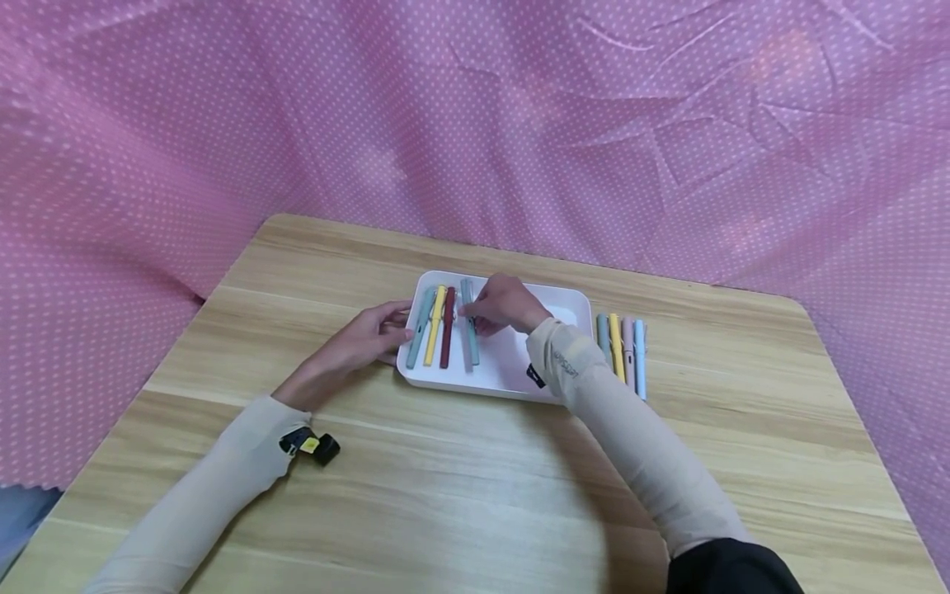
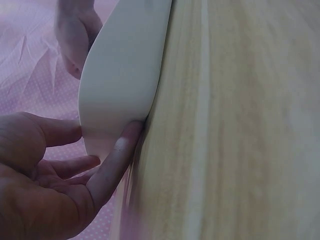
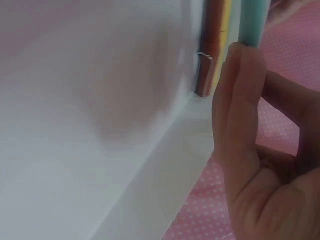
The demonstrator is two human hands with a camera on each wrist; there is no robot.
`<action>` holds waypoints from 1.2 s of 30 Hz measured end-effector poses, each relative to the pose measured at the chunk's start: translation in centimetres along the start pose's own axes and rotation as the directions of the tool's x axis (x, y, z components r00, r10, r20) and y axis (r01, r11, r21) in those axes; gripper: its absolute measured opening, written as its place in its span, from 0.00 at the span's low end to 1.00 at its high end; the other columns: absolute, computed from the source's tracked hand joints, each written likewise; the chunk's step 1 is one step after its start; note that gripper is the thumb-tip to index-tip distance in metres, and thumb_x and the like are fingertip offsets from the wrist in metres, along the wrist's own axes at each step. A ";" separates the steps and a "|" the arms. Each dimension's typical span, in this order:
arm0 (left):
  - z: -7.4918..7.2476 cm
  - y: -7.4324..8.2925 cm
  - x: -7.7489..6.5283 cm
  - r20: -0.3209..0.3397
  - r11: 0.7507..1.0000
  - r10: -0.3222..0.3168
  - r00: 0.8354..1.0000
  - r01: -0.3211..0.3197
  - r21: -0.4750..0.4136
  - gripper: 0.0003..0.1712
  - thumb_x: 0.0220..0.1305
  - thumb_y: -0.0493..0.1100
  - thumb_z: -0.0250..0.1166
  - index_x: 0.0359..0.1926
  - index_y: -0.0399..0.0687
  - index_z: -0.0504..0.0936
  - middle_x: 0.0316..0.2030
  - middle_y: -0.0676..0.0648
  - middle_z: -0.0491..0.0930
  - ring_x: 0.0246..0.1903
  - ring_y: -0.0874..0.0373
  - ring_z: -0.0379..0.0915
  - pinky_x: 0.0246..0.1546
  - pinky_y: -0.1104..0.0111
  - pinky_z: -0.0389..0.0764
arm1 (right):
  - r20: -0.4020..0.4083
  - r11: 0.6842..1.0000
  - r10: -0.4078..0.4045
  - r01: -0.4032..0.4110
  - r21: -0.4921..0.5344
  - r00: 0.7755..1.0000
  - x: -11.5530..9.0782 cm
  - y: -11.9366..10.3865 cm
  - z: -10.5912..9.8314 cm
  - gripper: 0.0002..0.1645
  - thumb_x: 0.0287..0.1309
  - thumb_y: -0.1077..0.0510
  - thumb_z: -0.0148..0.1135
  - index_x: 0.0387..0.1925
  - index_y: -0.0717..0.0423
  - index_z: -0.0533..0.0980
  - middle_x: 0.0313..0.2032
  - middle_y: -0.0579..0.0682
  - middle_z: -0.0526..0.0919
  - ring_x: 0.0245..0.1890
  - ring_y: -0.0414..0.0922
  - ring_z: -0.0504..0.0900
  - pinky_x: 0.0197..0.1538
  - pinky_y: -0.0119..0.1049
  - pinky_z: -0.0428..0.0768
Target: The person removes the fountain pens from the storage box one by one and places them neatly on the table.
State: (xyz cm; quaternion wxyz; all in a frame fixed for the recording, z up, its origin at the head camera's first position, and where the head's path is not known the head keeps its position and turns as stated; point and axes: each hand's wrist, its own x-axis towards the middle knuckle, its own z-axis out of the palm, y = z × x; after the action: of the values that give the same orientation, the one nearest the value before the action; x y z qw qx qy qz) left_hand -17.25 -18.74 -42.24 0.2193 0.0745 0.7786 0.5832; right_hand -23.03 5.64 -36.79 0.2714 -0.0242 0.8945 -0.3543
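Observation:
My right hand (image 1: 507,302) reaches over a white tray (image 1: 505,388) and pinches a teal pen (image 1: 473,351), whose end stands out beyond my fingertips in the right wrist view. The pen is lengthwise, beside a dark red pen (image 1: 447,330), a yellow pen (image 1: 434,330) and another teal pen (image 1: 419,334), lined up at the tray's left end. My left hand (image 1: 364,337) holds that left end. In the left wrist view, one fingertip is at the rim and another finger presses low on the outer wall.
Right of the tray, a second row lies on the wooden table (image 1: 445,487): a grey-green pen (image 1: 604,334), a yellow pen (image 1: 617,346), a mauve pen (image 1: 629,355) and a light blue pen (image 1: 640,359). Pink dotted cloth (image 1: 475,124) hangs behind the table.

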 end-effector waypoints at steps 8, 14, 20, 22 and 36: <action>0.2 0.0 0.0 -0.003 1.000 0.016 1.000 -0.016 0.004 0.38 0.78 0.34 0.56 0.81 0.34 0.50 0.70 0.28 0.63 0.65 0.33 0.69 0.51 0.61 0.89 | -0.009 0.990 -0.078 0.078 0.116 0.997 -1.4 0.3 -1.5 0.14 0.70 0.56 0.68 0.40 0.67 0.84 0.33 0.57 0.87 0.29 0.45 0.86 0.43 0.39 0.91; 0.2 0.1 0.0 -0.009 1.000 0.009 1.000 -0.009 0.014 0.37 0.78 0.34 0.56 0.81 0.35 0.51 0.70 0.28 0.64 0.66 0.34 0.68 0.50 0.61 0.89 | -0.014 0.980 -0.130 0.130 0.150 0.991 -2.4 0.8 -2.4 0.13 0.71 0.57 0.67 0.40 0.66 0.83 0.33 0.57 0.87 0.30 0.45 0.86 0.47 0.43 0.91; 0.2 0.2 -0.1 -0.012 1.000 -0.009 1.000 0.009 0.005 0.37 0.79 0.34 0.55 0.81 0.37 0.51 0.70 0.29 0.64 0.66 0.34 0.69 0.51 0.61 0.89 | -0.022 0.974 -0.132 0.134 0.181 0.991 -3.2 1.3 -3.3 0.13 0.71 0.57 0.67 0.41 0.66 0.83 0.36 0.57 0.87 0.32 0.46 0.86 0.51 0.48 0.90; 0.2 0.1 -0.1 -0.009 1.000 -0.010 1.000 0.010 0.006 0.37 0.79 0.35 0.55 0.81 0.36 0.51 0.69 0.29 0.64 0.65 0.34 0.69 0.52 0.61 0.88 | -0.028 0.973 -0.135 0.138 0.186 0.990 -3.5 1.5 -3.7 0.13 0.71 0.56 0.67 0.41 0.66 0.83 0.36 0.57 0.88 0.32 0.46 0.86 0.51 0.49 0.90; 0.3 0.4 -0.2 -0.014 0.999 -0.029 0.999 0.030 0.037 0.37 0.79 0.36 0.56 0.82 0.37 0.51 0.69 0.30 0.65 0.65 0.36 0.69 0.53 0.61 0.88 | -0.081 0.953 -0.180 0.194 0.232 0.980 -5.5 3.3 -5.9 0.16 0.69 0.55 0.69 0.43 0.68 0.82 0.34 0.56 0.87 0.32 0.46 0.85 0.50 0.51 0.90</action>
State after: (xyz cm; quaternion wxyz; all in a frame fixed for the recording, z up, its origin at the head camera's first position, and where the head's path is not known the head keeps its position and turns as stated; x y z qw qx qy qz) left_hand -17.05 -18.46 -41.92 0.2212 0.0633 0.7918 0.5658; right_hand -20.78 13.03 -32.79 0.2112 -0.0656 0.8467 -0.4839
